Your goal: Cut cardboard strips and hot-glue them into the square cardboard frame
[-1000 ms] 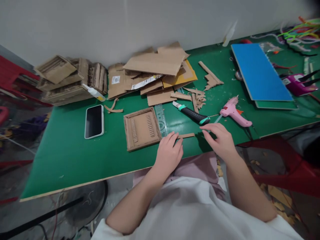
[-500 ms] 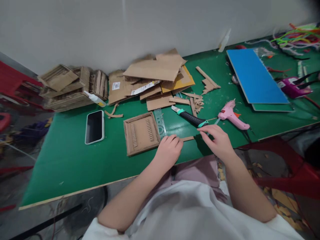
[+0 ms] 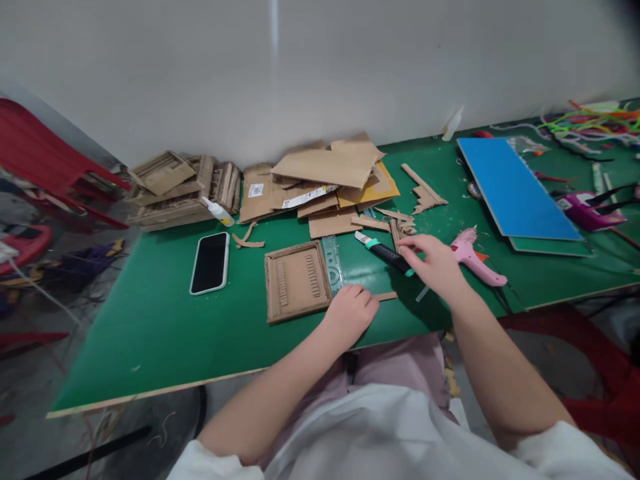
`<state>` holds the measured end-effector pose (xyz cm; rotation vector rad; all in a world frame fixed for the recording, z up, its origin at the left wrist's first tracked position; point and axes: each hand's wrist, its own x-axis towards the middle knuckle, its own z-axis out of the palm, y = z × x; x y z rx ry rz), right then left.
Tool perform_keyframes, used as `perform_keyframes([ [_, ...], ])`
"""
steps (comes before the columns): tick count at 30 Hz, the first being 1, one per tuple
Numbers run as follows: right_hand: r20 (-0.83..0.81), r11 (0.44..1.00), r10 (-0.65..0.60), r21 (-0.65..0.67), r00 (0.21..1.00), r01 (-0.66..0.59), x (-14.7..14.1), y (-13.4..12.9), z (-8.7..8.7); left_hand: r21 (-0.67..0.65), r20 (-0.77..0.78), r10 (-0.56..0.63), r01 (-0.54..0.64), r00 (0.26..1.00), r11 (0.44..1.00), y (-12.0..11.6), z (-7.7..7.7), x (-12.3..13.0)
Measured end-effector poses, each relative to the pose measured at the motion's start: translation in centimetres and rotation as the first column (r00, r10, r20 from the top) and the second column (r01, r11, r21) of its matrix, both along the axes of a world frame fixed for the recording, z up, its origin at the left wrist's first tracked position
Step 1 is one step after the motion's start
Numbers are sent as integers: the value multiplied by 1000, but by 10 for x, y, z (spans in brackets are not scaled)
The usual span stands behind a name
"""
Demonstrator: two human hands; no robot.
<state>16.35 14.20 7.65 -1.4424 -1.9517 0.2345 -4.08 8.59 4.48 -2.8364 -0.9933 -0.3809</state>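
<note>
My left hand (image 3: pixel 353 312) rests on the table with curled fingers, closed on one end of a thin cardboard strip (image 3: pixel 386 296). The strip's other end sticks out to the right, flat on the green surface. My right hand (image 3: pixel 434 267) is over the handle end of a utility knife (image 3: pixel 385 255), by a heap of cardboard scraps (image 3: pixel 406 227). Its thumb and forefinger are drawn together; whatever lies between them is too small to make out. Left of my left hand sits a shallow cardboard frame (image 3: pixel 298 280) with two ridged strips inside, beside a clear ruler (image 3: pixel 332 260).
A pink glue gun (image 3: pixel 475 260) lies right of my right hand, a blue board (image 3: pixel 520 193) beyond it. Cardboard sheets (image 3: pixel 325 167) and stacked cardboard frames (image 3: pixel 175 187) line the wall. A phone (image 3: pixel 210 263) and a glue bottle (image 3: pixel 219 212) are at the left.
My right hand has moved away from the strip, up and over the knife's handle toward the scraps. My left hand stays on the strip. The view has tilted up and turned slightly left.
</note>
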Motion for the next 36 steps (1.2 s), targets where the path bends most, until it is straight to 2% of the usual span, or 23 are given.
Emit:
perform_keyframes([
  [2,-34,998,-68,2,997,68,-4,18,6,7,34,21,-22,999,1000,-4,-3,4],
  [7,-22,996,-26,-83,999,24,-13,44,21,44,141,101,-108,985,993,-15,-12,13],
  [12,-37,971,-226,-93,973,221,0,51,27,25,222,181,-191,958,981,-20,-15,16],
  [13,12,969,-209,-131,978,209,1,50,25,21,232,187,-197,955,980,-21,-16,16],
  [15,181,962,-67,-248,981,111,-2,47,18,24,250,194,-206,949,978,-21,-17,16],
  [18,443,936,198,-351,875,-34,-13,40,3,35,276,196,-214,941,976,-21,-20,16],
  [20,528,935,248,-351,812,-57,-18,36,-2,30,289,194,-212,937,977,-21,-22,16],
  [21,529,937,245,-345,812,-57,-18,34,-2,22,292,192,-208,937,978,-21,-22,16],
  [24,335,921,251,-372,908,-117,-13,24,8,-15,302,189,-194,934,981,-21,-23,14],
  [26,75,875,275,-432,958,-217,-8,14,17,-52,328,197,-190,924,980,-20,-24,13],
  [28,-201,836,193,-479,960,-269,-3,2,23,-90,358,216,-197,908,976,-18,-23,12],
  [30,-474,853,3,-458,881,-250,2,-11,22,-126,380,237,-204,894,971,-17,-21,13],
  [32,-683,890,-129,-399,719,-219,7,-21,16,-166,392,263,-214,881,963,-17,-19,13],
  [34,-798,922,-182,-342,574,-182,13,-30,7,-198,410,283,-218,867,956,-20,-15,11],
  [36,-830,943,-218,-314,513,-108,18,-38,-2,-209,449,301,-229,842,951,-24,-9,4],
])
